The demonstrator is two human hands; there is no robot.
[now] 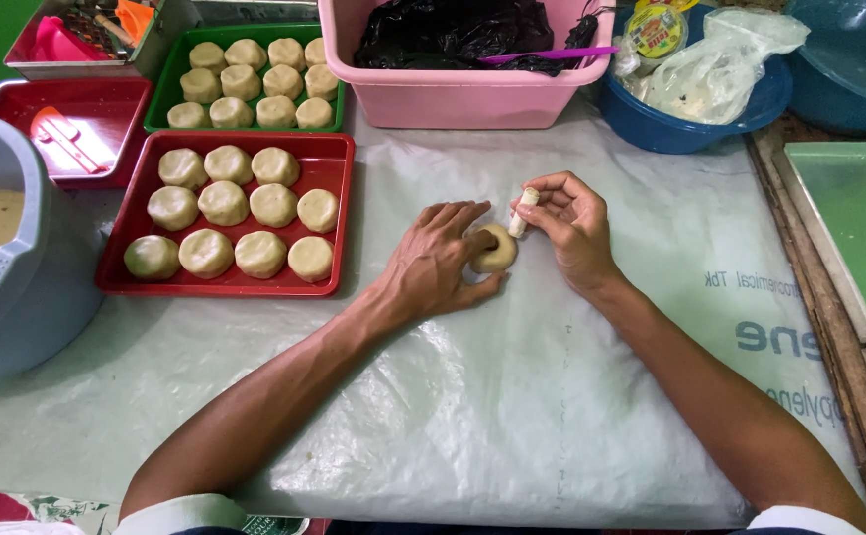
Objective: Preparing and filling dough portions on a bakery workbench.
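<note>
Your left hand (436,260) cups the dough ball (497,249) on the tabletop (512,416); your right hand (573,230) pinches a small white cylinder (524,211) at its 1 o'clock. Red tray (339,213) of dough rounds at 9 o'clock.

Dough ball (497,250) on plastic sheet (512,396), between left hand (438,263) and right hand (571,228). Tray of dough rounds (339,213) left of it; basin (462,94) behind.
</note>
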